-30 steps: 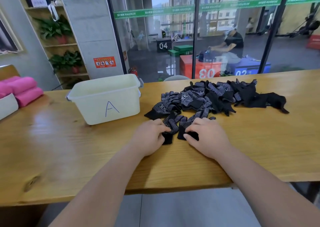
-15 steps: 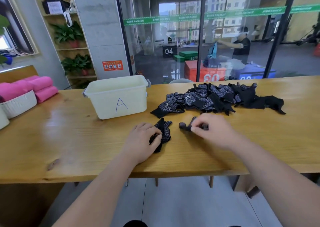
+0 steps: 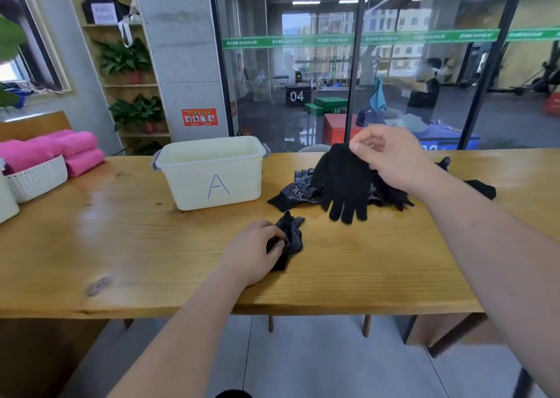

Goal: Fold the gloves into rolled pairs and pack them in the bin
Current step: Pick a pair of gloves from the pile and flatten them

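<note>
Long wooden table in front of a glass wall, and everything's laid out on top. Toward the left stands the cream plastic bin, a blue "A" on its front; only the far inner wall shows from this angle, the floor of it is hidden. To its right sprawls the pile of gloves, black and white-dotted, all outside the bin. The right hand is up above that pile, thumb and forefinger pinching the cuff of a plain black glove, which hangs fingers-down in front of the heap. Nearer the table's front edge, the left hand is down on the wood, fingers curled round a crumpled dotted glove, well apart from the bin. Far left, a white woven basket, with pink rolled towels showing over its rim and stacked just beside it.
</note>
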The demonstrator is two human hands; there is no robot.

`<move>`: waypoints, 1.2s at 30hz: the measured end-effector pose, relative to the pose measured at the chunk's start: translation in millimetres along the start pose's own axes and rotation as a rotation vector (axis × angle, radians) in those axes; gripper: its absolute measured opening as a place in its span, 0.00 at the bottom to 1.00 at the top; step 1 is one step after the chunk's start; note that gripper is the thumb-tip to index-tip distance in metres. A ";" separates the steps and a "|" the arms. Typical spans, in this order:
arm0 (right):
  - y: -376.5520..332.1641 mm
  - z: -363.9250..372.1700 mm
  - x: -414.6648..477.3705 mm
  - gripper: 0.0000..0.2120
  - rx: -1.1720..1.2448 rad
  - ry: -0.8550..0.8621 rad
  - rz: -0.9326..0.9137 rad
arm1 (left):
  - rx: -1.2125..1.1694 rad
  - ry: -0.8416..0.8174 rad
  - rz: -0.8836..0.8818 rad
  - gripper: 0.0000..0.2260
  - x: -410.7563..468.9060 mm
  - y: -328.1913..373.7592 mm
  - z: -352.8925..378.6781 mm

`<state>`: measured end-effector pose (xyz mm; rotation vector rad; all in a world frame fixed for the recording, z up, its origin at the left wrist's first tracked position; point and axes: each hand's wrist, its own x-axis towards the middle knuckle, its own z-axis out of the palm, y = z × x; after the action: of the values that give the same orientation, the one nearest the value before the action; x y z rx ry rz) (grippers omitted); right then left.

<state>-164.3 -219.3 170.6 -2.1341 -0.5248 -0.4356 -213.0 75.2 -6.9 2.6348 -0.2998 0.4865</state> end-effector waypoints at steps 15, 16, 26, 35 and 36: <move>93.7 69.6 -87.2 0.07 -0.342 -0.192 -0.027 | -0.013 0.005 0.043 0.13 4.2 -6.5 5.5; 94.5 73.7 -84.3 0.08 -0.400 -0.217 0.014 | -0.016 0.000 0.039 0.13 3.9 -5.9 5.2; 98.5 118.4 -53.8 0.37 -0.706 -0.541 0.148 | 0.036 -0.051 0.006 0.19 3.9 -0.3 2.5; 116.3 121.8 -64.7 0.23 -0.337 -0.168 -0.009 | 0.005 -0.076 0.021 0.21 3.9 3.1 0.6; 119.1 120.0 -64.1 0.19 -0.238 -0.100 0.014 | -0.024 -0.031 0.029 0.19 3.9 2.1 0.1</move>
<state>-143.6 -197.5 -7.7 -2.3960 -0.5366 -0.4017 -210.0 72.8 -4.7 2.6205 -0.3517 0.4494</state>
